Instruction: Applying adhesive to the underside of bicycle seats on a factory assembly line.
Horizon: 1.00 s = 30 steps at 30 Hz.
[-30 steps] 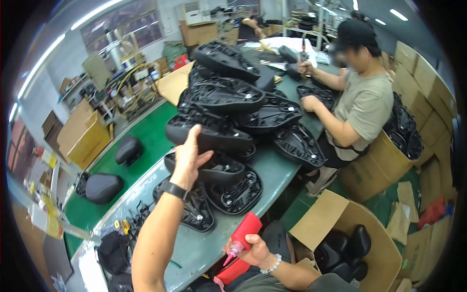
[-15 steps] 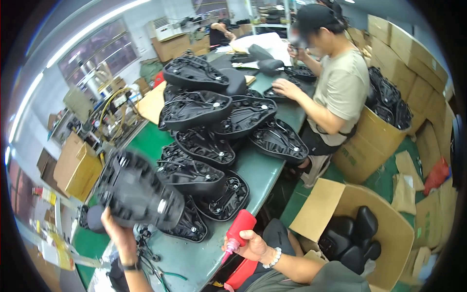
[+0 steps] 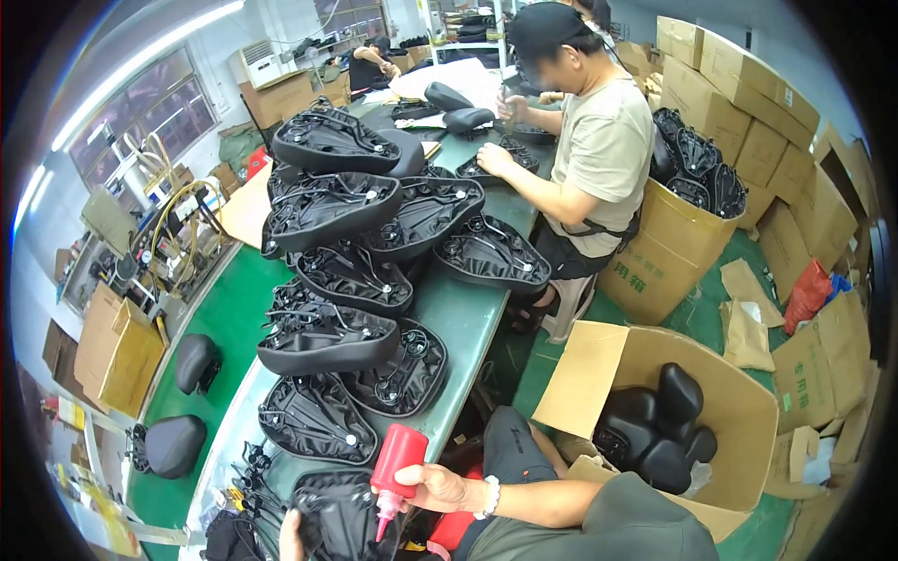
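Observation:
My right hand (image 3: 438, 488) is closed round a red squeeze bottle (image 3: 400, 456), tilted with its pink nozzle pointing down. Below that nozzle lies a black bicycle saddle (image 3: 327, 510), underside up and slightly blurred, at the lower edge of the view. My left hand (image 3: 292, 537) grips the saddle's left edge; only part of the hand shows. Just beyond it, another upturned saddle (image 3: 313, 421) lies on the green worktable (image 3: 440, 348). Whether the nozzle touches the saddle I cannot tell.
A pile of upturned saddles (image 3: 332, 210) fills the table's middle. Two saddles (image 3: 175, 446) lie on the green surface at left. An open carton (image 3: 748, 439) with black saddles stands at right. A co-worker (image 3: 599, 140) works across the table, beside a full carton (image 3: 664, 252).
My left hand has brought the saddle from above the table's left side down to the lower edge. The bottle has shifted left, over the saddle. The view has turned a little.

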{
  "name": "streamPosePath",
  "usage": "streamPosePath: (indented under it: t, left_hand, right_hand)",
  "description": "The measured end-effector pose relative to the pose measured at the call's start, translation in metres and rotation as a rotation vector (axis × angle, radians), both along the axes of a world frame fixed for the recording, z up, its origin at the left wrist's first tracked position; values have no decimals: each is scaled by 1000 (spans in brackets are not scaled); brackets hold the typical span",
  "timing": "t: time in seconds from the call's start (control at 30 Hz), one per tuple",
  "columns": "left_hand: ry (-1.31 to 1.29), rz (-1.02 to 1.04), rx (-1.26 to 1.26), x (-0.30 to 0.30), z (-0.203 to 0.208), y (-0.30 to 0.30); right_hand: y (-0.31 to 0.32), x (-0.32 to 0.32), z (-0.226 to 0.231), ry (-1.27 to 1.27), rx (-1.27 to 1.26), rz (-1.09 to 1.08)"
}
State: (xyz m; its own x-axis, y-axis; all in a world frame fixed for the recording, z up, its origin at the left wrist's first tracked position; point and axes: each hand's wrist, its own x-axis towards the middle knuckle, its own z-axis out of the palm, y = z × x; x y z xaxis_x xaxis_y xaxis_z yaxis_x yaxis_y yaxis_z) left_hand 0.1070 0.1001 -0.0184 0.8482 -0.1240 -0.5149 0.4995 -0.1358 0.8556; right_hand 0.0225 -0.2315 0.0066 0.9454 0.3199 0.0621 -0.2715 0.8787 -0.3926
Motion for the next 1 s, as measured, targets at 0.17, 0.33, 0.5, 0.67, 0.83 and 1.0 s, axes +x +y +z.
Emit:
streamPosePath:
  t: [0.17,0.33,0.5,0.67,0.83,1.0]
  left_hand:
    - [-283,-63,491,-21,35,-54]
    - [-586,171,554,-104,6,-19]
    - [-396,76,420,-162,33,-57]
    - [-490,21,532,-161,21,-44]
    - [-590,-184,758,-156,20,-33]
    - [-634,-242,672,-151,20,-23]
  right_hand:
    - [20,-3,-6,20,-43,34]
    - [29,-7,-16,55,-102,22]
    - [60,-8,-29,51,-194,19]
    - [70,-3,-27,-91,-364,61]
    - [76,-7,-29,-194,-550,-108]
    - [84,-22,-9,-237,-666,-96]
